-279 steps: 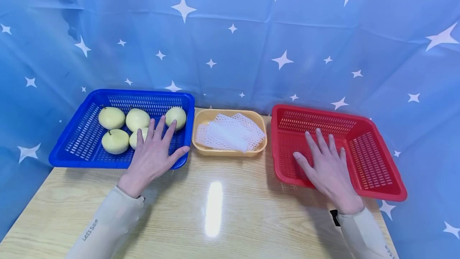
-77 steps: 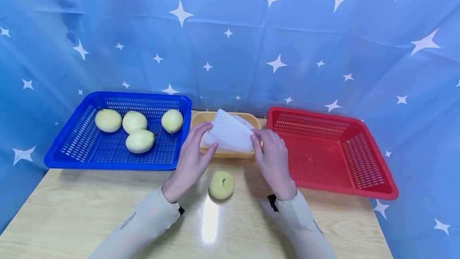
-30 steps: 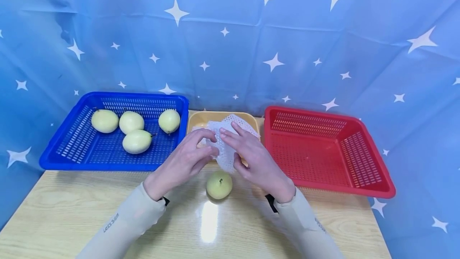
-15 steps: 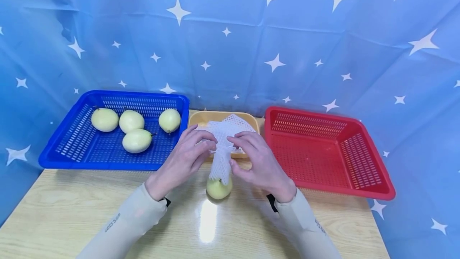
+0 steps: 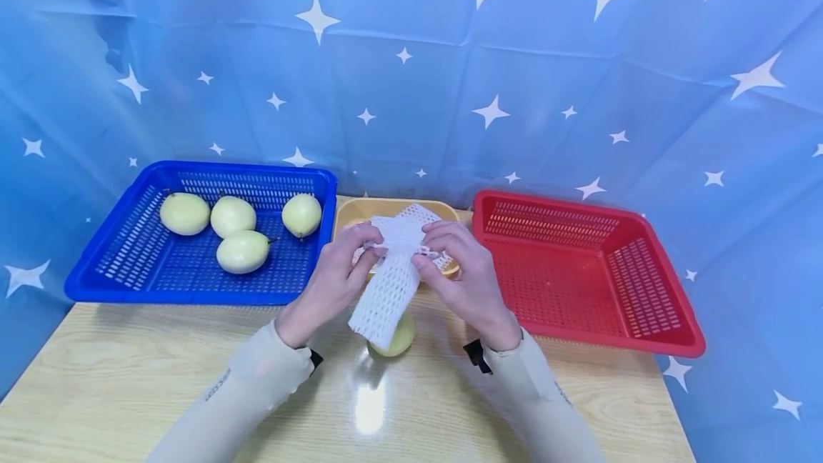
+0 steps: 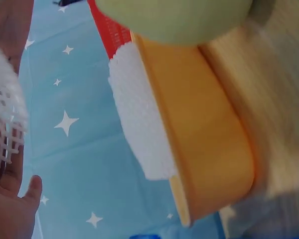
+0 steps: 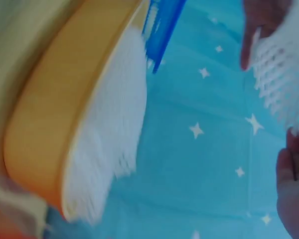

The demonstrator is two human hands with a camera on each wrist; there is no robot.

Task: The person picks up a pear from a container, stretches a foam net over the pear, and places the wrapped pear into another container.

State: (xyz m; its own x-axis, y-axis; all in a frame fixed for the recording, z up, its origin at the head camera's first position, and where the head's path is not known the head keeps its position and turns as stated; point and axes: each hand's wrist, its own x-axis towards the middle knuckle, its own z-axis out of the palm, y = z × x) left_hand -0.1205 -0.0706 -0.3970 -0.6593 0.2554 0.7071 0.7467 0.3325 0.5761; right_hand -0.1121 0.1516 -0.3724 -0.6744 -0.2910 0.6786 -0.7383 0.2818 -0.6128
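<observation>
A white foam net sleeve (image 5: 387, 299) hangs from both hands in the head view, its free end toward me. My left hand (image 5: 336, 279) pinches its upper left edge, and my right hand (image 5: 472, 279) pinches the upper right edge between thumb and fingers. Below the sleeve a pale green pear (image 5: 401, 338) stands on the table, partly covered by it from above. In the left wrist view the pear (image 6: 179, 17) and the lifted sleeve (image 6: 5, 119) appear apart. Behind the hands, more foam nets (image 5: 418, 214) lie in a yellow tray (image 5: 350, 207).
At the left, a blue basket (image 5: 199, 297) holds several pears (image 5: 243, 252). A red basket (image 5: 553, 288) with nothing in it stands at the right. A blue starry curtain (image 5: 411, 91) hangs behind the wooden table (image 5: 128, 377).
One pear came from the blue basket onto the table earlier. A foam net has been lifted from the tray. Over the last half second its free end swung left and toward me.
</observation>
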